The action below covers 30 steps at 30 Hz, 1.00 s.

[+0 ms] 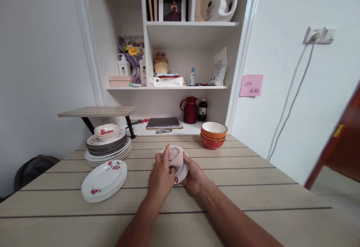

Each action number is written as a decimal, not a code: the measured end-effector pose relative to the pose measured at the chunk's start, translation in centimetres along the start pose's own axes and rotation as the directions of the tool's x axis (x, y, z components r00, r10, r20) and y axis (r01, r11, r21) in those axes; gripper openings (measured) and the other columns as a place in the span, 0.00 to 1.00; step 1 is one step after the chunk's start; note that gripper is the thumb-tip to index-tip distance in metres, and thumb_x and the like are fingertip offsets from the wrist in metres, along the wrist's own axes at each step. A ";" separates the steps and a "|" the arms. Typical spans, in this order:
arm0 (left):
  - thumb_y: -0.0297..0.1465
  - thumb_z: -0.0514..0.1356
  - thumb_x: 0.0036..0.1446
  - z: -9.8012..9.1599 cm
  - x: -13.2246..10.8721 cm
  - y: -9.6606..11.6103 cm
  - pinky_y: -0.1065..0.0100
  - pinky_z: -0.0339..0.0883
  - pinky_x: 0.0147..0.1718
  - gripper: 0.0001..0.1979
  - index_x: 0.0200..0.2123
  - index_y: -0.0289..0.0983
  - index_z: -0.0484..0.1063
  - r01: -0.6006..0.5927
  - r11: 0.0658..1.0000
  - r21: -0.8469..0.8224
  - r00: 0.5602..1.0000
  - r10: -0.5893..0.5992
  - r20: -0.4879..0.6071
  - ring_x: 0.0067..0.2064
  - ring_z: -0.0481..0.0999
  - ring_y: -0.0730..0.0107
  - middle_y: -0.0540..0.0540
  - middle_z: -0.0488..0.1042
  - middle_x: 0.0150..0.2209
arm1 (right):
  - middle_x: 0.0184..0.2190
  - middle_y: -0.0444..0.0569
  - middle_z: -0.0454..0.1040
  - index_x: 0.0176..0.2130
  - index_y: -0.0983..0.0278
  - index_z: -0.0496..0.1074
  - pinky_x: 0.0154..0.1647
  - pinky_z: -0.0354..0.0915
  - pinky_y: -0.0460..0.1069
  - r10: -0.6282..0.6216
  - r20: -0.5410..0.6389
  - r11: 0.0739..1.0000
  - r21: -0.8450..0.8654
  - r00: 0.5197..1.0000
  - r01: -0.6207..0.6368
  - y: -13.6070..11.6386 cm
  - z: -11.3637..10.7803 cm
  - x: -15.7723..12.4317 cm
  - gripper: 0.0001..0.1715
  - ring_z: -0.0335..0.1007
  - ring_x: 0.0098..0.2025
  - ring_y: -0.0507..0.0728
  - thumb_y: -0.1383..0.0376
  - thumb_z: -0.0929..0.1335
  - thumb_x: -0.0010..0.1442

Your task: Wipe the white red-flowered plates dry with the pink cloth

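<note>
Wiping, seemingly: cloth (176,157) is being pinched by fingers of left hand (162,175), small plate (183,171) being gripped by those of right hand (195,176); steady hold being needed next.

Left hand (161,175) palm-down — right hand (194,176) close by, thumb (187,160) uppermost.

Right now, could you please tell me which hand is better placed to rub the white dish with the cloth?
Probably the left hand: it is on the cloth, over the white dish, while the right hand holds the dish's right side, apparently steadying it.
</note>
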<state>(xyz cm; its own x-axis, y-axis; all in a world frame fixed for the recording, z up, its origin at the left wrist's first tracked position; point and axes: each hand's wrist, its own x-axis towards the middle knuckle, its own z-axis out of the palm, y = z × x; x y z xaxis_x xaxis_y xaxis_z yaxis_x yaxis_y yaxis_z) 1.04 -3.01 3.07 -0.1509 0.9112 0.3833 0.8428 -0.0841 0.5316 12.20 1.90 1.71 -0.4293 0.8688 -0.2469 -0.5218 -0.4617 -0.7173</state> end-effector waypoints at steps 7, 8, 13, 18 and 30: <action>0.38 0.64 0.51 0.7 -0.6 0.5 0.57 0.63 0.53 0.35 0.63 0.51 0.57 -0.149 0.984 -0.101 0.987 0.141 -0.078 0.57 0.65 0.53 0.41 0.54 0.60 | 0.32 0.51 0.80 0.50 0.66 0.70 0.30 0.70 0.50 -0.007 -0.030 0.998 0.057 1.000 0.008 -0.7 -0.1 -0.1 0.23 0.76 0.28 0.56 0.54 0.60 0.66; 0.38 0.63 0.52 0.7 -0.6 0.4 0.57 0.63 0.54 0.32 0.61 0.51 0.61 -0.155 0.981 -0.114 0.985 0.145 -0.090 0.57 0.65 0.54 0.42 0.55 0.60 | 0.32 0.50 0.80 0.50 0.66 0.70 0.28 0.70 0.50 0.009 -0.035 0.999 0.047 0.999 -0.007 -0.7 0.1 -0.3 0.22 0.75 0.28 0.56 0.54 0.60 0.65; 0.31 0.61 0.56 0.5 0.2 -0.1 0.57 0.63 0.54 0.17 0.50 0.44 0.73 -0.201 0.974 -0.107 0.967 0.180 -0.182 0.54 0.67 0.58 0.43 0.65 0.51 | 0.27 0.49 0.78 0.48 0.66 0.70 0.28 0.69 0.51 0.066 0.014 0.996 0.056 0.998 -0.067 -0.3 0.8 -0.8 0.23 0.73 0.24 0.56 0.52 0.60 0.66; 0.26 0.61 0.55 0.8 0.4 -0.4 0.57 0.66 0.52 0.14 0.45 0.42 0.76 -0.285 0.955 -0.078 0.945 0.266 -0.190 0.51 0.69 0.60 0.44 0.71 0.49 | 0.32 0.52 0.79 0.47 0.68 0.70 0.32 0.69 0.51 0.016 0.066 0.977 0.212 0.998 -0.030 -1.1 0.2 -1.0 0.26 0.75 0.29 0.56 0.51 0.59 0.66; 0.25 0.61 0.56 -0.4 0.8 -0.6 0.55 0.64 0.50 0.21 0.52 0.47 0.72 -0.374 0.902 0.218 0.874 0.421 -0.243 0.51 0.67 0.58 0.48 0.73 0.54 | 0.33 0.51 0.80 0.51 0.66 0.71 0.37 0.70 0.54 0.093 0.137 0.995 0.015 0.986 -0.096 -0.5 1.0 -1.6 0.30 0.76 0.31 0.58 0.46 0.62 0.63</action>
<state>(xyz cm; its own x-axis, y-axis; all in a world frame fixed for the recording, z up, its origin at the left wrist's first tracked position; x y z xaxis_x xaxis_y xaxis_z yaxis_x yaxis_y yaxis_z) 0.22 -2.38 3.42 0.0974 0.6631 0.7422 0.9288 -0.3285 0.1716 12.42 0.58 3.07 -0.5726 0.7895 -0.2210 -0.4895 -0.5454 -0.6804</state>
